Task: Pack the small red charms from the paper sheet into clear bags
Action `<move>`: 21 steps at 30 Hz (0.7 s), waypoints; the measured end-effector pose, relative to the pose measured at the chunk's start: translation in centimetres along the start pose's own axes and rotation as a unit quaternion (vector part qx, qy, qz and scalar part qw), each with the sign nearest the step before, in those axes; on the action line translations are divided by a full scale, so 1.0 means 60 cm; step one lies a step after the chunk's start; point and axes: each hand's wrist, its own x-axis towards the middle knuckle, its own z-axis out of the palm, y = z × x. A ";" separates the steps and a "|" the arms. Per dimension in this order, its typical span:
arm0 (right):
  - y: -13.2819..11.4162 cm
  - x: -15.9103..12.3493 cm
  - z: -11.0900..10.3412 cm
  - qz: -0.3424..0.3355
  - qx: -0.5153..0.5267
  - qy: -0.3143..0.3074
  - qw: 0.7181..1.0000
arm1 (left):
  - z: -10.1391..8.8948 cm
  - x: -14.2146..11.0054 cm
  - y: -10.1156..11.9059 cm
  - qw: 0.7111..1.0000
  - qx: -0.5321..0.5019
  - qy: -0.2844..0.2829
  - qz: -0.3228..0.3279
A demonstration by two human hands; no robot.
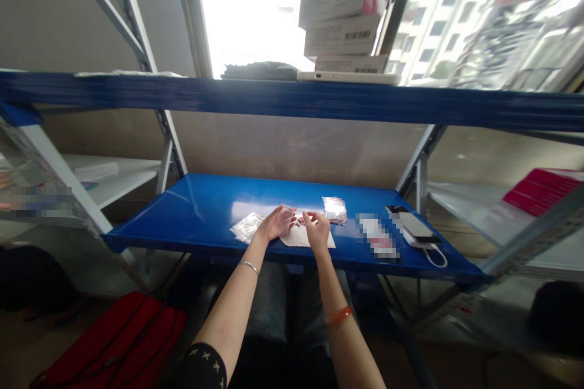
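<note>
here we are at the blue steel shelf (205, 206) of a metal rack, with both hands working right in the middle of it. the left hand (276, 223) is open and loose just above a sheet of white paper (306, 238), its fingers (287, 213) curved toward the other hand, with nothing visibly held. the right hand (316, 230) comes in close beside it, thumb and fingertips drawn together over the paper, and whether a tiny piece is pinched in there is too small to call. on the paper, right between the hands, sits a little cluster of small reddish pieces (298, 222), too small to name exactly. a clear plastic bag (247, 227) lies flat just left of the left hand, and a second clear bag (335, 210) lies just beyond the right hand. further along the shelf comes a pixelated, blurred packet (378, 236), then a flat grey device (414, 226) with a white cable (434, 260) looping off it. a silver bracelet (249, 266) circles the left wrist, an orange band (338, 315) the right. overhead, cardboard boxes (340, 12) are stacked on the upper shelf (292, 100), and down on the floor lies a red bag (114, 340).
</note>
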 end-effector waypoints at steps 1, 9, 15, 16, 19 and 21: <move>-0.010 0.005 -0.001 -0.004 0.010 -0.001 1.000 | 0.000 0.001 0.000 1.000 0.001 0.005 0.001; -0.045 0.017 0.009 -0.030 0.056 -0.067 0.996 | 0.003 0.001 -0.003 1.000 -0.002 -0.015 0.005; 0.011 -0.011 0.026 0.019 0.004 -0.047 0.999 | 0.006 -0.005 0.001 0.999 0.003 -0.033 -0.008; 0.016 -0.014 0.028 0.012 -0.027 -0.066 0.997 | 0.005 -0.005 0.002 0.999 0.003 -0.036 -0.010; 0.021 -0.018 0.033 -0.007 -0.101 -0.099 0.990 | 0.004 -0.006 0.003 0.999 -0.004 -0.036 -0.010; 0.017 -0.019 0.032 -0.015 -0.131 -0.105 0.986 | 0.004 -0.007 0.004 0.999 -0.007 -0.035 -0.013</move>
